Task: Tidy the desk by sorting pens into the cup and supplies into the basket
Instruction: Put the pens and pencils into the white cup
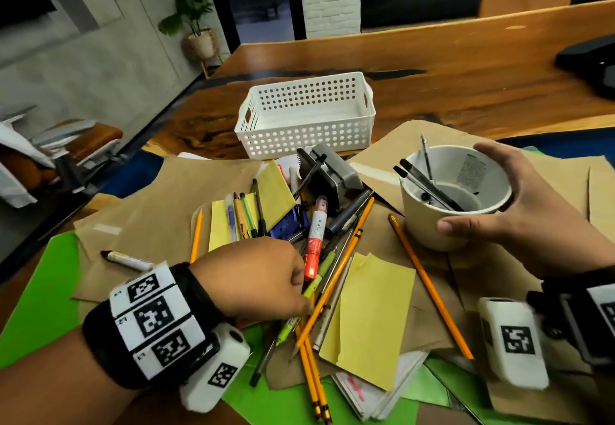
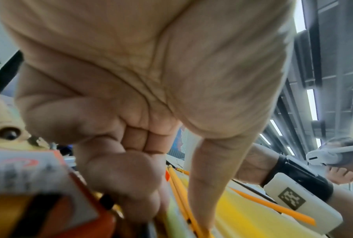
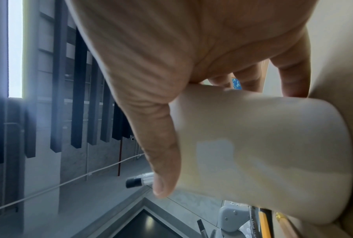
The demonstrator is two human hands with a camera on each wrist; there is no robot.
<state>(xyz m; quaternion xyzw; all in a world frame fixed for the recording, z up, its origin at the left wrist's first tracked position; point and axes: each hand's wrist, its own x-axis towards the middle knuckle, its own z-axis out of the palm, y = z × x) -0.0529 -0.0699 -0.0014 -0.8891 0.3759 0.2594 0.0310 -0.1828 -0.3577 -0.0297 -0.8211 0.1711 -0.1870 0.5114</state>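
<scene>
Cup [image 1: 454, 198] sits on brown paper at desk right, a few dark pens [image 1: 429, 185] already inside; right hand [image 1: 532, 221] wraps its far side, thumb on the near wall. Left hand [image 1: 263, 278] is palm-down over the pen pile, fingers curled, pinching a green pen [image 1: 299, 304] beside the yellow pencils [image 1: 336, 274]. White basket [image 1: 306, 118] stands behind the pile.

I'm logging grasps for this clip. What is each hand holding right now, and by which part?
The right hand grips the white cup round its side wall. The left hand reaches into the pen pile, fingers curled at a lime-green pen; a closed grip cannot be told.
</scene>
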